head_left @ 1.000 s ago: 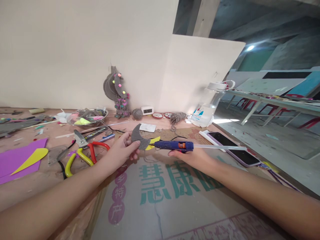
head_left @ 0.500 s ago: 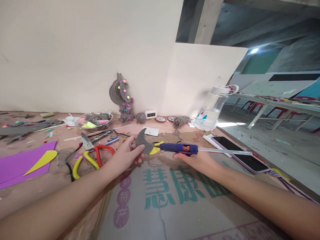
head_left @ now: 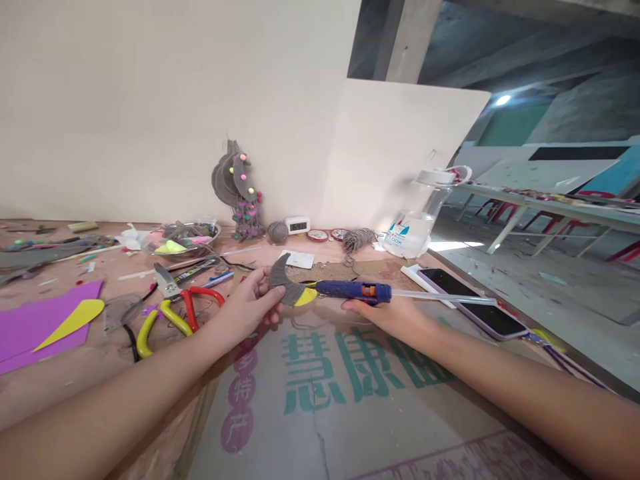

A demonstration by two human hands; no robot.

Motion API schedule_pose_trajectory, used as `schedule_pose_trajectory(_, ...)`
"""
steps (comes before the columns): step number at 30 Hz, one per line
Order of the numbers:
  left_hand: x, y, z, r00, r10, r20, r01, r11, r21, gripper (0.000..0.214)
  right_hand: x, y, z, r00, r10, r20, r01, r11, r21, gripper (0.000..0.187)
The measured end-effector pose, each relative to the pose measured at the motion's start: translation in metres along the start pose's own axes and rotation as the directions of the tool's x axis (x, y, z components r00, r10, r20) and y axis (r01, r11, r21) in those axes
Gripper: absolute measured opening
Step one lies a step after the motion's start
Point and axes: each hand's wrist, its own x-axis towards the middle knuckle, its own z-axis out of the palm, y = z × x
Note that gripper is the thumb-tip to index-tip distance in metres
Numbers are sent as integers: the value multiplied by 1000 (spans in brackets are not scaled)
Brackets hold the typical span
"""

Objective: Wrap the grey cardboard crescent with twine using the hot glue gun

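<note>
My left hand (head_left: 253, 305) pinches a grey curved felt piece (head_left: 281, 287) with a yellow leaf shape (head_left: 305, 297) against it. My right hand (head_left: 387, 315) grips a blue hot glue gun (head_left: 350, 290) held level, with its nozzle at the yellow leaf. A clear glue stick (head_left: 440, 297) juts from the back of the gun to the right. Both hands hover over a printed cardboard sheet (head_left: 350, 407) on the table.
Yellow-and-red-handled cutters (head_left: 173, 307) lie left of my left hand, beside purple foam (head_left: 30, 327) with a yellow leaf cut-out (head_left: 70, 319). A phone (head_left: 473, 310), a water jug (head_left: 415, 223), twine (head_left: 356, 237), a small clock (head_left: 297, 225), a bowl of scraps (head_left: 177, 239) and a felt ornament (head_left: 237, 193) stand around.
The hands keep the same grip, and the glue gun's nozzle stays at the yellow leaf. The view has shifted slightly; the yellow leaf sits more tucked under the grey piece.
</note>
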Motion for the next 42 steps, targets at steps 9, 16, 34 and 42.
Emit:
schedule_pose_trajectory(9,1,0,0,1000,10,10,-10,1000,-6,21,0,4,1,999,-32,-4,32,999,-11,31)
schedule_pose_trajectory(16,2,-1,0,1000,-5,0,5,1000,-21,24,2,1,-1,996,52,-70,-48,997,56,30)
schedule_pose_trajectory(34,2,1,2,999,-29,-22,28,999,-33,28,105,10,-22,992,-21,-125,17,999,-37,33)
schedule_pose_trajectory(42,4,-2,1,999,-31,-19,30,999,-44,30,137,13,28,1000,-22,-1,22,1000,22,38)
